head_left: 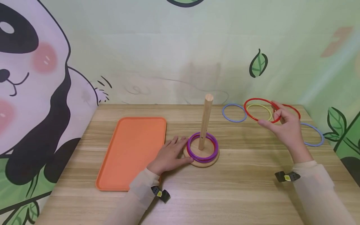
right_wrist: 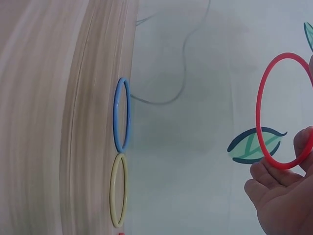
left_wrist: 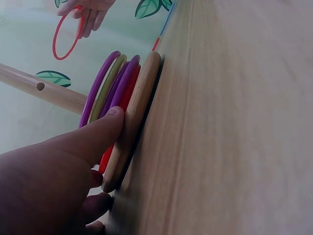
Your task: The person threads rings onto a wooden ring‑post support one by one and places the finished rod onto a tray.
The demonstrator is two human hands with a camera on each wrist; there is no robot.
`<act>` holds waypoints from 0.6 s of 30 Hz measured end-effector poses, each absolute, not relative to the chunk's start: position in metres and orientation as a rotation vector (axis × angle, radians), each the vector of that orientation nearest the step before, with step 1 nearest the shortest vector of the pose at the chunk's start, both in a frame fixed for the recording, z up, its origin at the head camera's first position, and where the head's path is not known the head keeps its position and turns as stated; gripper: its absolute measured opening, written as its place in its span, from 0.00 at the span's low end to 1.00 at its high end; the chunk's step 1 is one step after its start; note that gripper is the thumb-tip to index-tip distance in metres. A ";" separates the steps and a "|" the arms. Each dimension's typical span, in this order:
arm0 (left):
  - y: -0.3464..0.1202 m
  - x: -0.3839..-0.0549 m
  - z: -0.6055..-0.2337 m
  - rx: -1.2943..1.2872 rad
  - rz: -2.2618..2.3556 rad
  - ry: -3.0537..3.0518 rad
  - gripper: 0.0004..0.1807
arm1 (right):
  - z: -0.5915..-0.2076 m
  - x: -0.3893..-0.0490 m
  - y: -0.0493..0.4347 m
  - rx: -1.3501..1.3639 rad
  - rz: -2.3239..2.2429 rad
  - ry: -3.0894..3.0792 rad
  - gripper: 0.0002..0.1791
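A wooden ring-toss stand (head_left: 206, 122) stands upright on the table, with several plastic rings stacked round its post. In the left wrist view the stack shows a purple ring (left_wrist: 100, 81) on top, a yellow-green ring (left_wrist: 108, 87) below it, more purple, and red next to the round base (left_wrist: 139, 98). My left hand (head_left: 170, 156) lies at the base's left side, fingers spread and mostly straight, its thumb touching the near edge of the base and lower rings. My right hand (head_left: 287, 128) pinches a red ring (head_left: 259, 99) between thumb and fingers, raised above the table's far right.
An orange tray (head_left: 135, 153) lies left of the stand. Along the back right of the table lie a blue ring (head_left: 234, 121), a yellow ring (head_left: 258, 105), another red ring (head_left: 295, 110) and a second blue ring (head_left: 320, 134). A painted wall (head_left: 157, 62) rises behind the table.
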State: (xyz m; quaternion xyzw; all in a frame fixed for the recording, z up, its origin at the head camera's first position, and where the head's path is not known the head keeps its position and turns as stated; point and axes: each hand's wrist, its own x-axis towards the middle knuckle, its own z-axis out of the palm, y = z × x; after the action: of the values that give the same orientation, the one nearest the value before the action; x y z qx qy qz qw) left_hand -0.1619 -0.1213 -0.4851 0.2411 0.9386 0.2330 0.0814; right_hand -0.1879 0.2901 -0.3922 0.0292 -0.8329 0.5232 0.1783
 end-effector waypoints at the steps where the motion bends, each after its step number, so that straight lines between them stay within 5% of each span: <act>1: -0.121 -0.162 -0.485 0.719 0.696 2.804 0.50 | -0.392 -0.188 0.290 0.094 1.482 -2.349 0.28; 18: -0.122 -0.162 -0.487 0.714 0.687 2.811 0.49 | -0.371 -0.194 0.283 0.161 1.431 -2.328 0.28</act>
State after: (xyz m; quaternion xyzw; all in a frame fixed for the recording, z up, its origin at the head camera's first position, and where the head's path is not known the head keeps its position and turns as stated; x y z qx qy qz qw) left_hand -0.1622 -0.1215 -0.4871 0.2387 0.9401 0.2297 0.0804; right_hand -0.1939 0.2831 -0.3706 0.0577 -0.8332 0.5120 0.2009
